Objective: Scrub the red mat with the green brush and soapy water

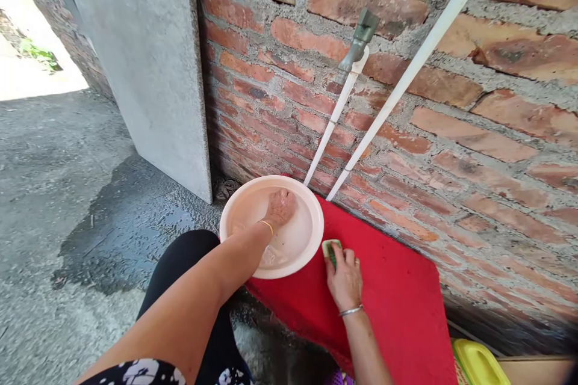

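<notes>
A round, pale pink basin (228,255) of shallow water sits at the left end of a red surface (388,264). My left hand (280,206), wearing a yellow bangle, reaches down inside it near the far side. Its fingers point away and dip into the water, so what they do is hidden. To the right of the basin, my right hand (347,280) is closed around a scouring sponge (332,252), small and pale green with a darker green part. The sponge is on or just above the red surface, apart from the basin's rim.
Behind the red surface rises a brick wall (289,84) with two white pipes (401,90) and a grey pipe fitting (359,42). A grey slab (149,72) leans at the left. The concrete floor (108,240) is partly wet. A yellow lid-like object (478,361) lies low at right.
</notes>
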`<act>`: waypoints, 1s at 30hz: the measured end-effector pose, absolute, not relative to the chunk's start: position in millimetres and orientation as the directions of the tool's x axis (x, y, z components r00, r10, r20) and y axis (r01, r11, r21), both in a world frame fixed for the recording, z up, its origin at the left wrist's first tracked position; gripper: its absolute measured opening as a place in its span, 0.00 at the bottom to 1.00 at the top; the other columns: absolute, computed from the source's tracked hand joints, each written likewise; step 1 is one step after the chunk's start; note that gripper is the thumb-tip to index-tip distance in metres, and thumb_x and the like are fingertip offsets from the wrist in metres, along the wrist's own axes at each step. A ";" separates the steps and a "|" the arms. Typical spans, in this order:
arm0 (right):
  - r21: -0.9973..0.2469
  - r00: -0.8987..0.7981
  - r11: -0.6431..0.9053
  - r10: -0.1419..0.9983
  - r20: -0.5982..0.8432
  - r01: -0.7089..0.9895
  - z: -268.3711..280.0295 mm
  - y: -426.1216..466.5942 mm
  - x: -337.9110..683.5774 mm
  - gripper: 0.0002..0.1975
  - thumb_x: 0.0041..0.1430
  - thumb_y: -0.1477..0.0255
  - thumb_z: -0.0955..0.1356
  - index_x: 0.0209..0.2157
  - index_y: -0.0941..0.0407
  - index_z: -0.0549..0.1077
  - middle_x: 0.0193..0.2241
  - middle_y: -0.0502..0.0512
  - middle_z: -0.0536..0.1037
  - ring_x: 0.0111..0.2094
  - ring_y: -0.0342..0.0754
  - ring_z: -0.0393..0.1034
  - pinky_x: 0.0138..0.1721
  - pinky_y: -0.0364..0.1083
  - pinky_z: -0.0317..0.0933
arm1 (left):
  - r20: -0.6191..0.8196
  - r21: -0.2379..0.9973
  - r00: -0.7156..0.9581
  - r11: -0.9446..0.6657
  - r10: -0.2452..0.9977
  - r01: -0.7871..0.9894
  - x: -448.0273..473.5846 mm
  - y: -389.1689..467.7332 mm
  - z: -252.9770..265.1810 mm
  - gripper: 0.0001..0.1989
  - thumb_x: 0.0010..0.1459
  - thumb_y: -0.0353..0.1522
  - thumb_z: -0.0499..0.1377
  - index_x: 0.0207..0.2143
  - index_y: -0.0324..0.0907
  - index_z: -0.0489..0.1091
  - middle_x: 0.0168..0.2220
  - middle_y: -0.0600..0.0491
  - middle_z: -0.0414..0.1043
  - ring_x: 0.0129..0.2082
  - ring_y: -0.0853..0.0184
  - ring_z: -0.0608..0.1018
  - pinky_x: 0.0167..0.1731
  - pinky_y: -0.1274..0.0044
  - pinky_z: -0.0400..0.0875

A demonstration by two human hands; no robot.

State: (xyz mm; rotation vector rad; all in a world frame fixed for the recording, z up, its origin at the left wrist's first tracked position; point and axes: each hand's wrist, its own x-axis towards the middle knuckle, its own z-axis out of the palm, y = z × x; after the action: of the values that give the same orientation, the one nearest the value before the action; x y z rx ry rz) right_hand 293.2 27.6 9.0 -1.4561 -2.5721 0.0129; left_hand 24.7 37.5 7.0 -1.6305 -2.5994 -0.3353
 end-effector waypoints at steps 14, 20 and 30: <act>-0.091 -0.395 0.434 0.875 0.280 0.896 -18.4 12.9 498.1 0.32 0.65 0.48 0.55 0.58 0.51 0.70 0.43 0.62 0.74 0.41 0.58 0.72 0.45 0.57 0.66 | 0.158 0.171 -0.447 0.421 0.881 0.891 26.2 36.8 9.1 0.15 0.65 0.31 0.47 0.45 0.37 0.72 0.46 0.39 0.70 0.45 0.53 0.73 0.46 0.63 0.60; -0.030 -0.008 0.013 0.984 0.178 0.999 10.9 96.7 455.7 0.31 0.64 0.55 0.57 0.61 0.57 0.66 0.42 0.67 0.73 0.41 0.60 0.71 0.46 0.59 0.64 | 0.164 0.170 -0.444 0.418 0.881 0.893 25.9 38.2 7.5 0.14 0.64 0.31 0.48 0.44 0.38 0.72 0.44 0.39 0.71 0.46 0.53 0.73 0.45 0.64 0.61; -0.110 -0.289 0.298 0.953 0.090 0.948 12.9 83.2 306.1 0.23 0.65 0.59 0.62 0.59 0.47 0.70 0.46 0.60 0.72 0.43 0.54 0.68 0.46 0.52 0.64 | 0.191 0.172 -0.443 0.415 0.876 0.894 23.7 38.3 2.6 0.14 0.64 0.31 0.49 0.43 0.38 0.72 0.44 0.39 0.71 0.45 0.53 0.73 0.45 0.64 0.61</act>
State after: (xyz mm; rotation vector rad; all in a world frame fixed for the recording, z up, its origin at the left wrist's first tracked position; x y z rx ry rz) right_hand 306.1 83.2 12.9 -1.7829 -2.4166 0.0523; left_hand 23.7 38.3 2.6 -1.6172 -2.5813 -0.3830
